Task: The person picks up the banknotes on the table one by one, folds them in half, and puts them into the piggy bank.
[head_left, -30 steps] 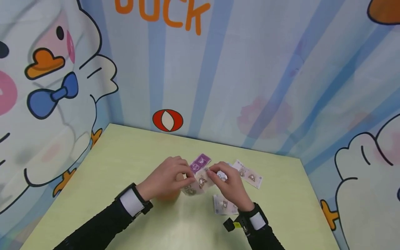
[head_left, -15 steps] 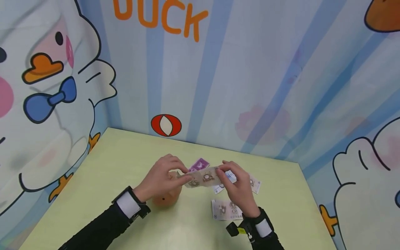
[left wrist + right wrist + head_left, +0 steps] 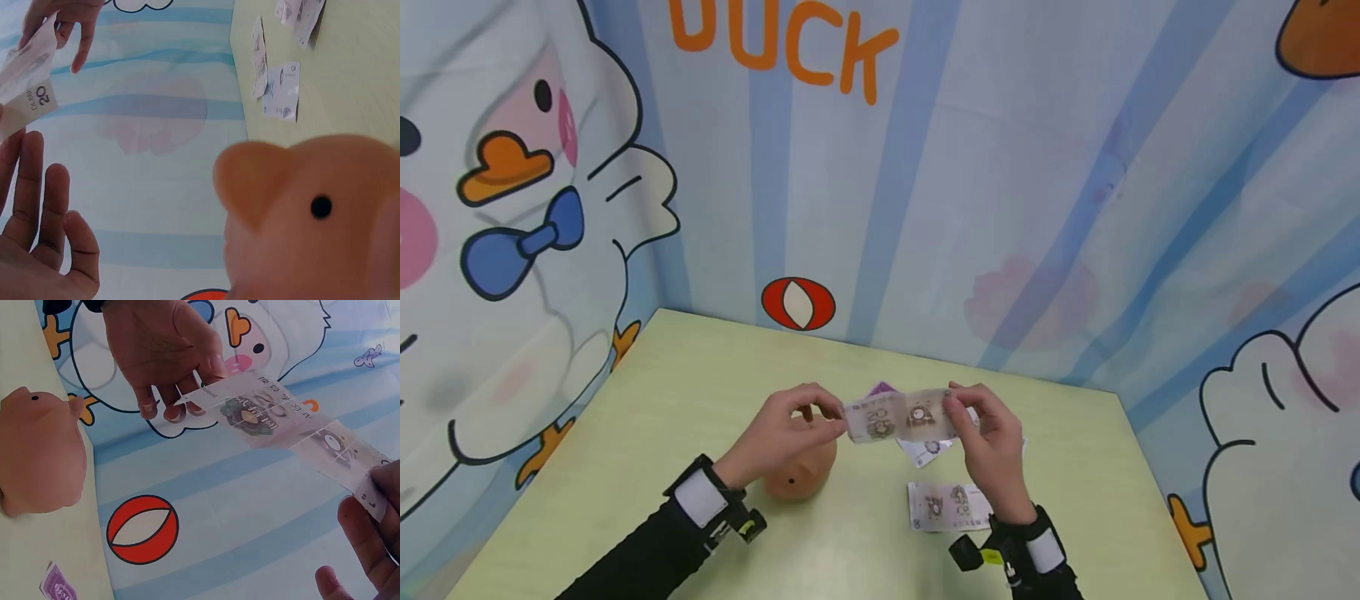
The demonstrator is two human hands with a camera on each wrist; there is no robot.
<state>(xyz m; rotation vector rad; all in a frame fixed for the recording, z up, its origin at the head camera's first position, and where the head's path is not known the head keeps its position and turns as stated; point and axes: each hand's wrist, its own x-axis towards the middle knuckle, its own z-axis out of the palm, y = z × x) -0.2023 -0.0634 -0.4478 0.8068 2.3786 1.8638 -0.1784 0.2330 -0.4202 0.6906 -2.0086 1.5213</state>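
Observation:
A pale toy banknote (image 3: 898, 417) with animal pictures and a crease across its middle is stretched above the table between both hands. My left hand (image 3: 786, 433) pinches one end between thumb and fingertip. The other end is gripped by the thumb and fingers of my right hand (image 3: 992, 446). In the left wrist view, a "20" shows on the banknote (image 3: 34, 100). Below and beside my left hand, a pinkish-orange piggy bank (image 3: 796, 482) sits on the table. The right wrist view shows the piggy bank (image 3: 44, 450) whole, with ears and a dark eye.
More pale notes (image 3: 946, 507) lie in front of the right hand. Behind the held note are a purple note (image 3: 880, 388) and further pale notes (image 3: 923, 451), partly covered. A duck-printed cloth (image 3: 940, 208) hangs along the back edge of the yellowish table (image 3: 700, 367).
The note was bent and partly hidden, and is now pulled out flatter and turned toward the camera. My right hand has shifted right, uncovering more of the piggy bank and front notes.

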